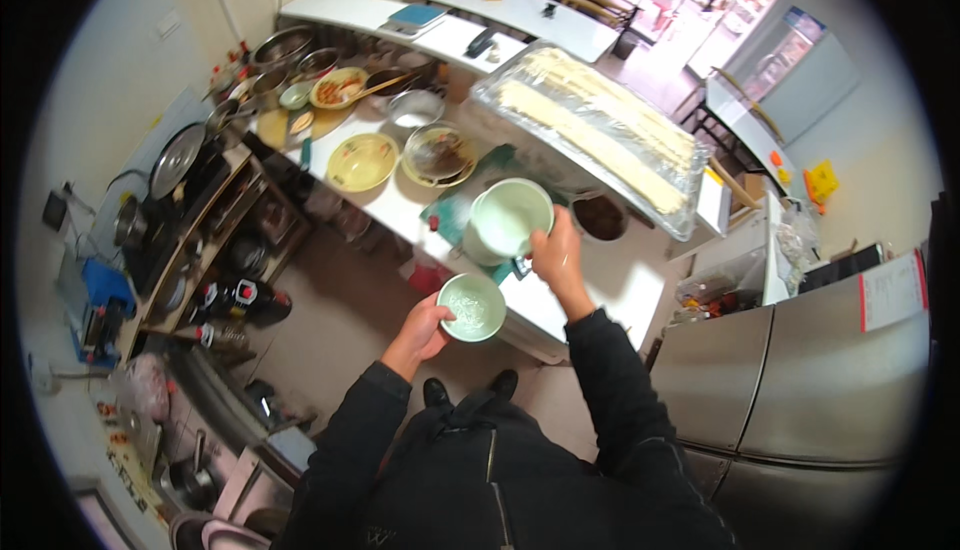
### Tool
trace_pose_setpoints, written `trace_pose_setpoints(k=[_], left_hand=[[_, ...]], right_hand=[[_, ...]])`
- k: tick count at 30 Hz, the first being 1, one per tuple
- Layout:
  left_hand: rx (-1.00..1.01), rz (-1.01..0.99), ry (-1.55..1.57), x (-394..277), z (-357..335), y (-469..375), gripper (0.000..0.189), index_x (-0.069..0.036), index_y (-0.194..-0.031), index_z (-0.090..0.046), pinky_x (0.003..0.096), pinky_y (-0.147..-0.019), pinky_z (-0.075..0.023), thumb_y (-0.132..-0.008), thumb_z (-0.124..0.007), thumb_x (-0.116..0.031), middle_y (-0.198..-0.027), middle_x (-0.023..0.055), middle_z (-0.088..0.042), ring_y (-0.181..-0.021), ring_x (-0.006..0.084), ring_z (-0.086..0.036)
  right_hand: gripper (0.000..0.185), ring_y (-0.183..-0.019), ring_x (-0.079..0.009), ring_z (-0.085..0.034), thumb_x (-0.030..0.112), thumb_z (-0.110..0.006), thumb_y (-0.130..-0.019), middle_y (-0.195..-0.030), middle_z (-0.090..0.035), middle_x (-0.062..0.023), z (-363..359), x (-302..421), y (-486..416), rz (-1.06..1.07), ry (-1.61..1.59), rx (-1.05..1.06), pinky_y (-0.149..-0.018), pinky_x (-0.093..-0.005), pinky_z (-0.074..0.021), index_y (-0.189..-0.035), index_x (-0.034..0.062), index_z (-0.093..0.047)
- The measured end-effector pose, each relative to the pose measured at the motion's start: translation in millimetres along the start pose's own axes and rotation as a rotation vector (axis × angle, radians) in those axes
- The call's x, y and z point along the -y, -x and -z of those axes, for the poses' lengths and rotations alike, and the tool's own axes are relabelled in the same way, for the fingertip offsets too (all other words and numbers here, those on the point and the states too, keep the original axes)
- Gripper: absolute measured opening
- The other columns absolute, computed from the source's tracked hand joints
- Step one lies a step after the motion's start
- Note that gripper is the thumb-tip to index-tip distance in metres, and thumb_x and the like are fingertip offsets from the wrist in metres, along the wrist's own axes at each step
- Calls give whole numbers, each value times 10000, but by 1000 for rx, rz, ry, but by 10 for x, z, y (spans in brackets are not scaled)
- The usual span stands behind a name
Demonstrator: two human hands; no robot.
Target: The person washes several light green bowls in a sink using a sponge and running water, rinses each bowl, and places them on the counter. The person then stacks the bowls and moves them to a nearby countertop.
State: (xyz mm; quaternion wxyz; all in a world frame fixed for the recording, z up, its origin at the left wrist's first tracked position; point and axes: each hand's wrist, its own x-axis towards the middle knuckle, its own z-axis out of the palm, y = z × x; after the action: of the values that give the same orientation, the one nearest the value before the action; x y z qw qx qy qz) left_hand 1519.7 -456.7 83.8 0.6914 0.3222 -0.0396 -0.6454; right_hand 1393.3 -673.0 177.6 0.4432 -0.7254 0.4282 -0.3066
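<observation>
My left hand point(420, 331) grips a small pale green bowl point(472, 308) by its rim, thumb inside. The bowl's inner surface looks wet or holds a little clear liquid. My right hand point(559, 257) has its fingers on the rim of another pale green bowl point(513, 214). That bowl appears to top a stack of similar bowls point(480, 246) at the near side of the white counter point(622, 284). A green cloth or plastic sheet point(450, 214) lies beside the stack. How far down the stack my right fingers reach is hidden.
A yellow bowl point(363, 163) and a bowl with dark contents point(439, 155) stand to the left on the counter. Behind lies a plastic-covered tray of dough strips point(592, 126). A container of dark brown contents point(598, 218) sits right. Steel refrigerator doors point(825, 377) flank my right side.
</observation>
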Motion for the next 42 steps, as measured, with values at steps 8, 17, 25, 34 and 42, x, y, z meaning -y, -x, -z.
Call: trace_pose_setpoints(k=[8,17,25,34,42], left_hand=[[-80,-54,17,-43,100,235,592,38,-1366,-491,456,-1017,-527,-779,-435,99,-1277,183,-601,-1186,327,-615],[-98,-38,-28,-88,-6,288,618,14,-1403,-481,431,-992,-542,-791,-449,93,-1270,160,-600,-1193,302,-604],[92,228,-319,279,-571,93,611,24,-1440,-441,423,-1010,-528,-833,-441,85,-1325,174,-584,-1213,298,-599],[482,664,-653,1502,-1558,-17,523,-53,-1480,-439,391,-905,-553,-1016,-554,-264,-1351,113,-587,-1193,222,-607],[604,868,-1361,2833,-1149,-308,453,-19,-1387,-540,416,-825,-571,-1000,-591,-249,-1078,95,-711,-970,233,-692]], right_hand=[[475,-946,-442,-695,329,-703,-890,-986,-690,-330,-293,-352,-516,-120,584,90,-843,-492,-534,-1055,-109,-616],[415,-493,-139,-562,376,-565,-1025,-681,-625,-67,51,-487,486,-202,93,163,-455,-292,-445,-1102,-21,-660],[547,-622,-99,-568,308,-650,-1002,-957,-626,-49,408,-566,1798,-618,-910,388,-457,-222,-425,-1471,107,-454],[381,-516,-67,-523,290,-587,-1034,-808,-618,-6,1451,-1096,3370,-526,-1075,-299,-405,-211,-406,-1355,91,-537],[363,-509,-90,-507,329,-605,-1025,-787,-603,-5,2302,-1559,6098,-546,-1055,-954,-419,-245,-390,-1292,84,-574]])
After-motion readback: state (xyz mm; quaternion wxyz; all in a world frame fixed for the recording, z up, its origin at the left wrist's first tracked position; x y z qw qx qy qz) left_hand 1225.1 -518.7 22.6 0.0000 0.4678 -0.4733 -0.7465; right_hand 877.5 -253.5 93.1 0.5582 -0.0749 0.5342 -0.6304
